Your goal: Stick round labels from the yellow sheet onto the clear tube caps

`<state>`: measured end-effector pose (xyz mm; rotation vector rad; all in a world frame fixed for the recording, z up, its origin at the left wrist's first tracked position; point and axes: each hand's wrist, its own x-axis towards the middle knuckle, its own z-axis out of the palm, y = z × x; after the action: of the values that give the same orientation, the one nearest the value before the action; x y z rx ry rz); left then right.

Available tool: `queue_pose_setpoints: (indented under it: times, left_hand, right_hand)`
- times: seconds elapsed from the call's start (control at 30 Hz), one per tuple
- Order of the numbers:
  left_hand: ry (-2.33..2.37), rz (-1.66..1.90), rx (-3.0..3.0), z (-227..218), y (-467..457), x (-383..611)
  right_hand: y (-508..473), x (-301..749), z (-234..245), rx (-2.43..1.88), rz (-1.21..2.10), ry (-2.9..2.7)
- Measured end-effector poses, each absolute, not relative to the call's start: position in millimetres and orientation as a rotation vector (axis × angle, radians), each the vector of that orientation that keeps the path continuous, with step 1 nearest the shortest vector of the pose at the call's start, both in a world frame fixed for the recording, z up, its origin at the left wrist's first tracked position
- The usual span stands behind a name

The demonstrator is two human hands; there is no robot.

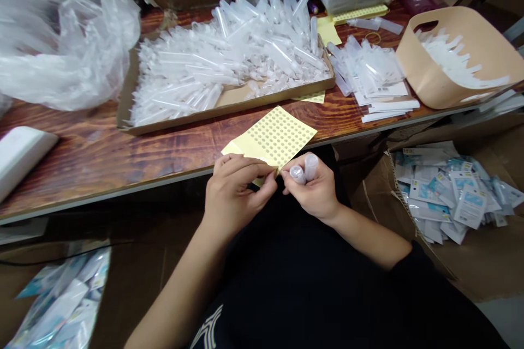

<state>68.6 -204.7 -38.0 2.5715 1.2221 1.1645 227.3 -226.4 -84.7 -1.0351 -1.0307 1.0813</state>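
Note:
My left hand (239,188) is closed on the near edge of a yellow sheet of small round stickers (280,133), its thumb and forefinger pinched at the sheet's lower corner. Two clear plastic tubes (305,168) are gripped in my right hand (317,191), their rounded ends pointing up. The right fingertips meet the left ones at the sheet's corner; whether a sticker is between them is too small to tell. Behind the sheet lies a shallow cardboard tray (229,106) heaped with similar clear tubes (184,68).
A beige bin (426,73) of white strips stands at the right, beside flat plastic pouches and cards (376,73). Cardboard boxes of packaged goods sit low at right (446,191) and left (69,305). A large plastic bag (65,32) covers the table's far left.

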Motion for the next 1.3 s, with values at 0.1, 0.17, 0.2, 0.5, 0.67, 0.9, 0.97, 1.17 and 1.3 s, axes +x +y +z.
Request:
queue_pose_setpoints:
  times: [0.1, 0.17, 0.2, 0.5, 0.67, 0.9, 0.97, 1.17, 1.3]
  left_hand:
    - [1.196, 1.138, 2.583, -38.3, -203.9, 66.3]
    - [1.162, 1.093, 2.626, -38.2, -203.6, 64.3]
    - [1.148, 1.069, 2.652, -37.8, -203.6, 63.5]
    - [1.147, 1.099, 2.771, -34.7, -205.0, 71.2]
    - [1.209, 1.139, 2.702, -38.5, -204.4, 72.2]
    - [1.308, 1.120, 2.511, -37.7, -204.2, 68.6]
    - [1.340, 1.103, 2.475, -37.0, -204.5, 68.6]
    - [1.467, 1.111, 2.245, -37.8, -203.9, 71.5]
    - [1.498, 1.303, 1.948, -38.1, -203.1, 74.1]
  right_hand:
    - [-226.0, 228.4, -86.5, -1.046, 1.062, -1.049]
    - [-226.4, 229.4, -87.2, -1.052, 1.036, -1.094]
    - [-226.7, 230.1, -87.1, -1.056, 1.021, -1.125]
    - [-228.6, 232.2, -78.4, -1.079, 0.929, -1.302]
    - [-228.0, 227.1, -84.8, -1.075, 0.978, -1.193]
    - [-227.5, 227.0, -86.0, -1.093, 1.036, -1.129]
    - [-227.3, 227.4, -85.9, -1.102, 1.049, -1.113]
    - [-220.7, 226.2, -89.6, -1.090, 1.057, -1.052]
    - [-210.0, 227.9, -91.7, -1.144, 0.958, -1.045]
